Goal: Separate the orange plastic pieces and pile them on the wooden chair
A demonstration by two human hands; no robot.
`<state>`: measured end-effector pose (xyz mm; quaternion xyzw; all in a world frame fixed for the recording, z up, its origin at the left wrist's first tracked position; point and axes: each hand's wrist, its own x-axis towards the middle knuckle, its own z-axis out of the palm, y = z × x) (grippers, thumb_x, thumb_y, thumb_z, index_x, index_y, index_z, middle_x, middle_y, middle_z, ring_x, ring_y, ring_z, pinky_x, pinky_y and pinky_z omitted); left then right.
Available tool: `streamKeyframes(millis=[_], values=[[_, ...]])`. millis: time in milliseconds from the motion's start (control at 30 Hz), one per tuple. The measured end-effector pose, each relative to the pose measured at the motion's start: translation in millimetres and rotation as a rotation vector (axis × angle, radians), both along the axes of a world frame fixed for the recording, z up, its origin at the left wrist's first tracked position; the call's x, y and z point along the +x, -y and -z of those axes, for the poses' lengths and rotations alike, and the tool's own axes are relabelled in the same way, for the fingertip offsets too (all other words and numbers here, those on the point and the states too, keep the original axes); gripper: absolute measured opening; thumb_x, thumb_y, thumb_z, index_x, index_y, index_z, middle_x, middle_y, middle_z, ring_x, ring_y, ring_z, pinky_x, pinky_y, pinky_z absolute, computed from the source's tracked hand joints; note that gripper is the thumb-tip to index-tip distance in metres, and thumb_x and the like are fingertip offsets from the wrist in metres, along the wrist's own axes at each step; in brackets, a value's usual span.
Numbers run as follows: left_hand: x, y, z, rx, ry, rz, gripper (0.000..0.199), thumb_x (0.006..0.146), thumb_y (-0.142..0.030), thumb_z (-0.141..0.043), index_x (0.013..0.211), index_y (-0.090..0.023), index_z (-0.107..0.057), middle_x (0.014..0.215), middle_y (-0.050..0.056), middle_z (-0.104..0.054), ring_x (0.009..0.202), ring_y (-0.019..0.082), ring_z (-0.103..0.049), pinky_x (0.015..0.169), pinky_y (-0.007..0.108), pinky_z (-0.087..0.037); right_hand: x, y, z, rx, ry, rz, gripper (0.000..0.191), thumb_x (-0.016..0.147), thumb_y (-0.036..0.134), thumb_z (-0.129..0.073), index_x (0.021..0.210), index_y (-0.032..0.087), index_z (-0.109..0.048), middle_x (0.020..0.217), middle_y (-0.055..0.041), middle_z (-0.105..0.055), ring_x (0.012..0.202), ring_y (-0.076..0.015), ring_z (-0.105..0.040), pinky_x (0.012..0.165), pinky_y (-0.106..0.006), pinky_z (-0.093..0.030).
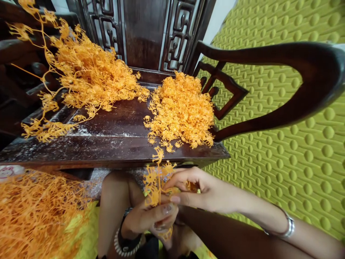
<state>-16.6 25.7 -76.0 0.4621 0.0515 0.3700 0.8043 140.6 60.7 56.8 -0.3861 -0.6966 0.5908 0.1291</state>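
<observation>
My left hand (157, 217) is closed around the stem of an orange plastic sprue (152, 189) that carries small, leggy, crown-like pieces. The sprue stands upright above my lap, just in front of the bench edge. From the right, my right hand (196, 190) reaches in with thumb and fingers bent against the sprue, and a few loose orange pieces (191, 186) show inside its curled fingers. Beyond my hands, a heap of separate orange pieces (183, 111) lies on the right of the dark wooden bench (113, 149). A tangled pile of unbroken sprues (91, 72) sits to its left.
Bare orange runners (35, 212) form a big heap at the lower left, partly over yellow plastic. A curved wooden armrest (269, 54) juts out on the right, and a carved backrest (145, 32) rises behind. White crumbs dust the bench. Yellow-green bumpy material (296, 162) covers the right side.
</observation>
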Motion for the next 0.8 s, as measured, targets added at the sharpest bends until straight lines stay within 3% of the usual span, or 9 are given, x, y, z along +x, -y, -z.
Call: streamKeyframes(millis=[100,200,267,333,433,533,667,800], values=[[-5.1,-3.9,-5.3,-0.029,-0.113,-0.087,0.046,0.091,-0.051,-0.048,0.06,-0.017,-0.045,0.053,-0.003,-0.04,0.045,0.008,-0.032,0.045,0.022,-0.028,-0.4,0.9,5.1,0.059,0.016,0.037,0.023,0.088,0.034,-0.06,0.079,0.012,-0.062,0.07,0.0017,-0.053,0.065,-0.0096,-0.046,0.061,-0.022,-0.04],[-12.8,-4.7,-4.2,-0.008,-0.355,-0.36,0.025,0.086,-0.041,-0.061,0.079,-0.018,-0.063,0.078,0.003,-0.061,0.075,0.017,-0.053,0.069,0.025,-0.043,0.1,2.0,6.4,0.119,0.052,-0.01,0.024,0.094,0.032,-0.05,0.086,0.012,-0.06,0.083,-0.0027,-0.061,0.075,-0.0115,-0.052,0.071,-0.024,-0.043],[-16.8,-2.5,-0.4,0.031,-0.492,-0.516,0.023,0.084,-0.039,-0.064,0.098,-0.021,-0.067,0.102,0.006,-0.066,0.102,0.024,-0.053,0.09,0.031,-0.041,0.2,2.2,5.1,0.171,0.087,-0.05,0.026,0.097,0.032,-0.046,0.089,0.012,-0.061,0.087,-0.0037,-0.062,0.078,-0.0119,-0.053,0.074,-0.024,-0.044],[-17.8,1.8,4.0,0.056,-0.54,-0.565,0.031,0.087,-0.041,-0.06,0.111,-0.022,-0.066,0.117,0.007,-0.064,0.114,0.026,-0.049,0.1,0.034,-0.035,-0.1,1.8,3.3,0.213,0.121,-0.08,0.03,0.097,0.036,-0.045,0.086,0.013,-0.06,0.082,-0.0024,-0.059,0.074,-0.0116,-0.052,0.071,-0.024,-0.043],[-13.7,10.0,8.6,0.059,-0.524,-0.613,0.038,0.09,-0.048,-0.052,0.115,-0.023,-0.066,0.118,0.007,-0.065,0.112,0.025,-0.052,0.1,0.033,-0.034,-0.9,1.0,1.5,0.271,0.188,-0.099,0.034,0.096,0.04,-0.047,0.08,0.013,-0.058,0.075,-0.0007,-0.055,0.069,-0.0106,-0.049,0.066,-0.023,-0.041],[-5.8,15.7,8.5,-0.004,-0.492,-0.696,0.041,0.084,-0.054,-0.058,0.107,-0.022,-0.07,0.107,0.007,-0.068,0.102,0.024,-0.056,0.092,0.03,-0.039,-0.8,1.3,2.1,0.267,0.24,-0.182,0.032,0.094,0.038,-0.051,0.075,0.013,-0.057,0.071,0.0009,-0.053,0.064,-0.0091,-0.047,0.061,-0.022,-0.038],[1.0,14.5,5.3,-0.052,-0.489,-0.78,0.028,0.079,-0.049,-0.068,0.086,-0.023,-0.075,0.086,0.003,-0.071,0.085,0.019,-0.058,0.08,0.024,-0.042,0.3,2.9,5.1,0.253,0.303,-0.134,0.029,0.093,0.035,-0.053,0.074,0.013,-0.055,0.07,0.0015,-0.053,0.063,-0.0084,-0.045,0.058,-0.022,-0.035],[1.4,8.6,7.8,-0.071,-0.427,-0.825,0.023,0.081,-0.045,-0.068,0.081,-0.023,-0.074,0.077,0.001,-0.069,0.077,0.016,-0.058,0.073,0.021,-0.043,1.0,1.6,6.5,0.159,0.218,-0.121,0.034,0.091,0.042,-0.054,0.07,0.015,-0.05,0.068,0.0031,-0.048,0.063,-0.008,-0.043,0.056,-0.021,-0.035]])
